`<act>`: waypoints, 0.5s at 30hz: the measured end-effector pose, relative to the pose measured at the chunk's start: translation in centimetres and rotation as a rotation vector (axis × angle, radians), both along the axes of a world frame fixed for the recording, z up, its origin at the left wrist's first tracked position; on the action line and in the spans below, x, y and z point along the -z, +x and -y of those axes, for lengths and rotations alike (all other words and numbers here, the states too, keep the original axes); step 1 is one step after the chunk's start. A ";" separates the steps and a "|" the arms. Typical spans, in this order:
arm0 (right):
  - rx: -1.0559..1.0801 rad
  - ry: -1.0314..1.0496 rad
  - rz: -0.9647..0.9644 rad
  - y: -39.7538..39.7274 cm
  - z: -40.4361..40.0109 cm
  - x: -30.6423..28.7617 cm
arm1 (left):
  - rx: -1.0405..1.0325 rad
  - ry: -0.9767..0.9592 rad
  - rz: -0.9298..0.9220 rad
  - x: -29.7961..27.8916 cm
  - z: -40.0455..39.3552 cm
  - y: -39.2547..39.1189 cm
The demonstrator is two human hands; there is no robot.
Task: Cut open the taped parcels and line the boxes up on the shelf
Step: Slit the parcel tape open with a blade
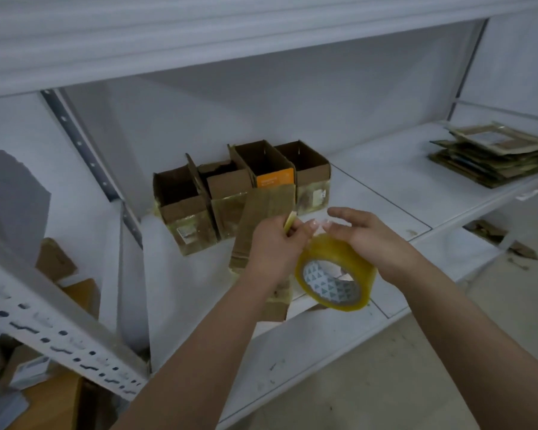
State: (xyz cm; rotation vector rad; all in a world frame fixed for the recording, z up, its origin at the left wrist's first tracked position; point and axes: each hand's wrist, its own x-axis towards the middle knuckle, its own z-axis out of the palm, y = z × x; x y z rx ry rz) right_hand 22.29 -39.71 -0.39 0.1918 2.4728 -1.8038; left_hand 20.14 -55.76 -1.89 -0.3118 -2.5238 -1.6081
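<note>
Head view: a yellowish roll of clear packing tape point(336, 274) is gripped beneath the right hand point(367, 234), while a flat taped brown cardboard parcel point(267, 218), long axis running away, is shown just behind the left hand point(274, 243), whose fingers point(295, 231) pinch a thin yellow strip point(290, 221).

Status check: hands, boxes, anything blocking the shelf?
Left hand pinches a tape strip; right hand steadies the tape roll. Four open boxes lined up on shelf. Flat cardboard piece leans across them.
</note>
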 end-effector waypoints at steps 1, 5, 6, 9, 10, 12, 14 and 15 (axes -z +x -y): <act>0.005 -0.039 0.003 0.1 0.0 -0.2 | -0.030 -0.010 -0.015 -0.1 0.6 0.0; -0.103 -0.176 -0.095 1.0 -0.3 -1.6 | -0.124 -0.089 -0.121 -0.3 3.2 -0.1; -0.125 -0.167 -0.097 1.1 -0.1 -1.9 | -0.136 -0.119 -0.154 -0.2 3.7 -0.1; -0.135 -0.093 -0.083 1.1 0.3 -2.0 | -0.199 -0.200 -0.219 0.1 5.7 -0.1; -0.117 -0.070 -0.079 1.2 0.3 -2.0 | -0.235 -0.225 -0.216 0.3 6.8 -0.2; -0.064 0.000 -0.073 1.5 -0.2 -1.7 | -0.308 -0.255 -0.214 0.8 9.4 -0.6; -0.019 0.151 -0.044 1.6 -0.7 -1.1 | -0.354 -0.267 -0.239 1.6 11.6 -0.6; -0.006 0.248 -0.028 1.6 -0.6 -0.7 | -0.361 -0.277 -0.257 2.2 12.3 -0.4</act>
